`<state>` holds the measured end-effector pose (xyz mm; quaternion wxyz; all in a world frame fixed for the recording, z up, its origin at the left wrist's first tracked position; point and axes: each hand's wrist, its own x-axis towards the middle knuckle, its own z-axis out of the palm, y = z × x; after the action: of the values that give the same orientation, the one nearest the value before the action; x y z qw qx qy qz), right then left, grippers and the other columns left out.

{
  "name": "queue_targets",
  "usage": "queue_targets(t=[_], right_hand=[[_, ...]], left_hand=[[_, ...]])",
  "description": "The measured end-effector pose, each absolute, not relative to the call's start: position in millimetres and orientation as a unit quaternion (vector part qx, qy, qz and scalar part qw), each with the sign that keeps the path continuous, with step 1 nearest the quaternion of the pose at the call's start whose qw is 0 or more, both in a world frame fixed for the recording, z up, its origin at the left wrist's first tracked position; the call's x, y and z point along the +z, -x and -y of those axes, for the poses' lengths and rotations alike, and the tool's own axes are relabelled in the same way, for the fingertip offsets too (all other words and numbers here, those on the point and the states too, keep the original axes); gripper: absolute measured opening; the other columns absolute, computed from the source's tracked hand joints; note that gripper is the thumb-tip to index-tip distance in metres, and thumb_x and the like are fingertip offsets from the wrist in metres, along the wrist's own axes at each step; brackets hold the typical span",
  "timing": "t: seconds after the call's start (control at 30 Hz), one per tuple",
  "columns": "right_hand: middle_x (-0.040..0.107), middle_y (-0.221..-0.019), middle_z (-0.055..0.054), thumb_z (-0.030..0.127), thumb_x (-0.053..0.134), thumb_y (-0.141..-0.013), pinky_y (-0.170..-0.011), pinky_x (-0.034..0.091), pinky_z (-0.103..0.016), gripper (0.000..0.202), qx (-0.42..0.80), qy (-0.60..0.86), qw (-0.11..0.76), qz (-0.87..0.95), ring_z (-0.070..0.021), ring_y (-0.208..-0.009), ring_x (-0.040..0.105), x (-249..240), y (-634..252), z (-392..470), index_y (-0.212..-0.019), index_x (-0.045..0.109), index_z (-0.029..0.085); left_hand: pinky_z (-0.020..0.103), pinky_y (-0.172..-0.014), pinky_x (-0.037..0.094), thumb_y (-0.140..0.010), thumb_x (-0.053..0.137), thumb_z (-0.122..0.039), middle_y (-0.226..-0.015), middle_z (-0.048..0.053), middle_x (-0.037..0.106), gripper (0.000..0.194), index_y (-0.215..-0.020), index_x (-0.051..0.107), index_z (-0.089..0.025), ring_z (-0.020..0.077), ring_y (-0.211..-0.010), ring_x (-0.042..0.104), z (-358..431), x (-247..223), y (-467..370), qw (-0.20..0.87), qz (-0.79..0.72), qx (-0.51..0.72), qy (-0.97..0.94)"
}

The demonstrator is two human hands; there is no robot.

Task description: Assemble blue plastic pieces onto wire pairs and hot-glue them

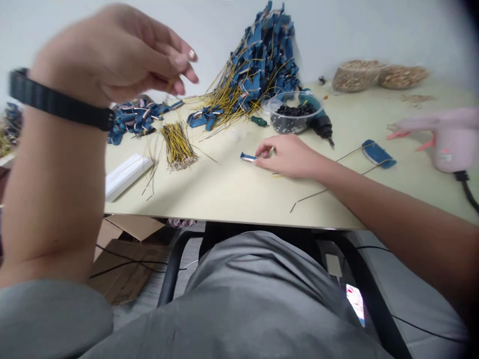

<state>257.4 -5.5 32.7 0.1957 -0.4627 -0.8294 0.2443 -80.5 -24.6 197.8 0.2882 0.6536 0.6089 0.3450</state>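
Observation:
My left hand (138,57) is raised above the table at the upper left, its fingers bent together around thin wires that hang below it. Low on the table, my right hand (286,155) pinches the end of a small blue piece with a white strip (247,157). A bundle of yellow and black wires (177,144) lies under my left hand. To the right of my right forearm is a blue piece (377,153) with two long dark wires running beneath the arm.
Behind stand a tall heap of blue pieces (262,55), a clear tub of black parts (294,119), a screwdriver-like tool (324,127) and filled bags (355,77). A pink glue gun (454,139) is at the right, a white block (127,177) at the left.

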Motion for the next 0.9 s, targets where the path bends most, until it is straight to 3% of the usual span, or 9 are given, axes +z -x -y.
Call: queue_targets(t=[0.07, 0.13, 0.27, 0.47, 0.63, 0.77, 0.9], right_hand=[[0.092, -0.112, -0.009, 0.020, 0.102, -0.098, -0.082, 0.051, -0.042, 0.017, 0.267, 0.475, 0.187, 0.817, -0.0232, -0.084, 0.072, 32, -256, 4, -0.114, 0.096, 0.020], [0.090, -0.109, -0.009, 0.020, 0.103, -0.097, -0.082, 0.052, -0.042, 0.022, 0.282, 0.482, 0.185, 0.809, -0.0231, -0.084, 0.072, 30, -256, 3, -0.118, 0.095, 0.018], [0.088, -0.105, -0.007, 0.015, 0.101, -0.094, -0.082, 0.052, -0.042, 0.022, 0.270, 0.489, 0.183, 0.809, -0.0244, -0.085, 0.072, 30, -257, 1, -0.114, 0.091, 0.019], [0.082, -0.100, -0.007, 0.016, 0.100, -0.095, -0.087, 0.052, -0.043, 0.022, 0.224, 0.501, 0.159, 0.821, -0.0281, -0.092, 0.074, 37, -262, 1, -0.101, 0.080, 0.024], [0.084, -0.102, -0.008, 0.028, 0.100, -0.103, -0.087, 0.052, -0.043, 0.022, 0.226, 0.507, 0.190, 0.810, -0.0277, -0.091, 0.073, 34, -267, -2, -0.110, 0.080, 0.024], [0.085, -0.102, -0.007, 0.026, 0.090, -0.110, -0.087, 0.050, -0.042, 0.007, 0.232, 0.482, 0.245, 0.809, -0.0253, -0.092, 0.070, 30, -269, -7, -0.107, 0.084, 0.023], [0.085, -0.102, -0.007, 0.025, 0.082, -0.115, -0.084, 0.049, -0.042, 0.013, 0.253, 0.451, 0.264, 0.814, -0.0243, -0.092, 0.069, 29, -266, -8, -0.104, 0.088, 0.023]], left_hand=[[0.025, -0.093, 0.054, -0.121, 0.064, 0.013, -0.097, 0.000, 0.087, 0.021, -0.116, 0.080, 0.001, 0.0037, -0.079, 0.077, 28, 174, 44, 0.350, -0.546, 0.360, -0.671], [0.028, -0.086, 0.058, -0.125, 0.067, 0.011, -0.089, 0.003, 0.086, 0.030, -0.101, 0.077, -0.004, 0.0083, -0.075, 0.079, 28, 148, 20, 0.430, -0.522, 0.356, -0.645], [0.034, -0.094, 0.068, -0.127, 0.071, 0.004, -0.096, 0.007, 0.091, 0.027, -0.106, 0.083, -0.009, 0.0121, -0.076, 0.079, 16, 101, 3, 0.500, -0.523, 0.354, -0.593], [0.028, -0.094, 0.072, -0.112, 0.088, 0.004, -0.093, 0.008, 0.091, 0.024, -0.095, 0.087, -0.013, 0.0152, -0.081, 0.087, -1, 52, 7, 0.542, -0.525, 0.365, -0.546], [0.028, -0.089, 0.073, -0.110, 0.092, 0.003, -0.094, 0.010, 0.092, 0.024, -0.096, 0.084, -0.014, 0.0171, -0.081, 0.090, 3, 40, 7, 0.553, -0.511, 0.356, -0.554], [0.026, -0.080, 0.069, -0.112, 0.083, 0.008, -0.092, 0.009, 0.092, 0.030, -0.094, 0.080, -0.016, 0.0150, -0.075, 0.087, 8, 40, -1, 0.568, -0.494, 0.328, -0.570], [0.028, -0.081, 0.069, -0.110, 0.087, 0.004, -0.092, 0.009, 0.092, 0.026, -0.096, 0.079, -0.016, 0.0158, -0.075, 0.086, 8, 36, -5, 0.566, -0.481, 0.322, -0.586]])
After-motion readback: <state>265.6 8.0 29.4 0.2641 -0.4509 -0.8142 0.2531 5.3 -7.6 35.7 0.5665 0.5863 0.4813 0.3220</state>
